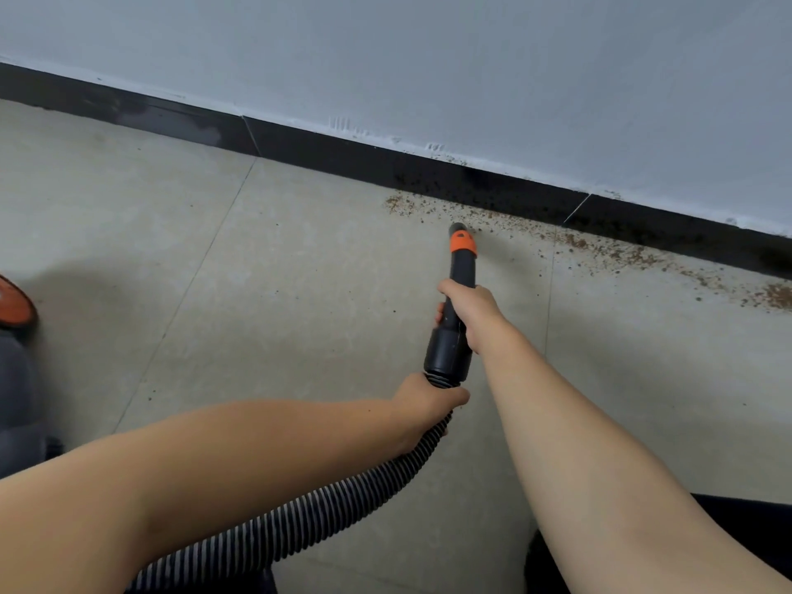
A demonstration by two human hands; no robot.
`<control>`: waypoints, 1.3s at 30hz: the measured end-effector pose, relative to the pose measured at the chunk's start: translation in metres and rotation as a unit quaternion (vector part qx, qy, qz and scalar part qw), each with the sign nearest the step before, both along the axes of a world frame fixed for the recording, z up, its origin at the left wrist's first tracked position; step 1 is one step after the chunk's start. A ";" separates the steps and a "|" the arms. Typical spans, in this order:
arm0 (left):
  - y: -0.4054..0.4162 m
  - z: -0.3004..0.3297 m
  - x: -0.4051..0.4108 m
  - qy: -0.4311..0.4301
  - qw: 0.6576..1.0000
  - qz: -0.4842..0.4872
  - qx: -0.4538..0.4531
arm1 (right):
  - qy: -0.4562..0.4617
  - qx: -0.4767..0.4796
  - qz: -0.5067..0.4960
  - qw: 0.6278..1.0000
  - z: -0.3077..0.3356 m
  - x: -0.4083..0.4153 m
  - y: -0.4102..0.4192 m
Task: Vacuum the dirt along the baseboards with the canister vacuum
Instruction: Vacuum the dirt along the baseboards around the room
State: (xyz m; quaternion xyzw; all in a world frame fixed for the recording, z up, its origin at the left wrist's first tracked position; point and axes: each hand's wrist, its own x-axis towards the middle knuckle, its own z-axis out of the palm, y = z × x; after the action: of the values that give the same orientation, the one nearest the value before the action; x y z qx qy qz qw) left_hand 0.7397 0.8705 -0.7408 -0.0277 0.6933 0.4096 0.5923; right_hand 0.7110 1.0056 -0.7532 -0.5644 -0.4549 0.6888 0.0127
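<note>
A black vacuum nozzle (458, 267) with an orange collar points at the floor, its tip right at a band of brown dirt (600, 246) along the black baseboard (343, 154). My right hand (469, 310) grips the nozzle tube at mid-length. My left hand (422, 411) holds the ribbed grey hose (300, 525) just behind the nozzle's black cuff. The hose runs back down to the lower left. Dirt lies on both sides of the tip and stretches to the right edge.
The canister vacuum (15, 310), orange and dark, shows partly at the left edge. A pale wall (428, 57) rises above the baseboard. The floor is beige tile (257, 272) with a few stray specks. My dark-clothed knee (745, 520) sits at the lower right.
</note>
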 end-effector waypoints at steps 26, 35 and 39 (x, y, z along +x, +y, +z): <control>0.011 0.003 -0.015 -0.020 0.999 0.034 0.006 | -0.001 0.010 0.036 0.999 -0.002 -0.023 0.007; 0.019 0.005 -0.024 -0.002 1.000 0.007 0.023 | -0.022 0.032 -0.021 0.999 -0.004 -0.024 0.023; 0.013 0.005 -0.026 -0.017 0.998 0.049 0.031 | -0.025 0.025 0.044 0.998 0.001 -0.041 0.011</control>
State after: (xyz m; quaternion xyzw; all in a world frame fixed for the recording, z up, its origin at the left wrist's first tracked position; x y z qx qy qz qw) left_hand 0.7139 0.8836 -0.7358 -0.0501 0.6679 0.4593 0.5835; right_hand 0.6699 1.0163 -0.7525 -0.5604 -0.4970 0.6623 -0.0153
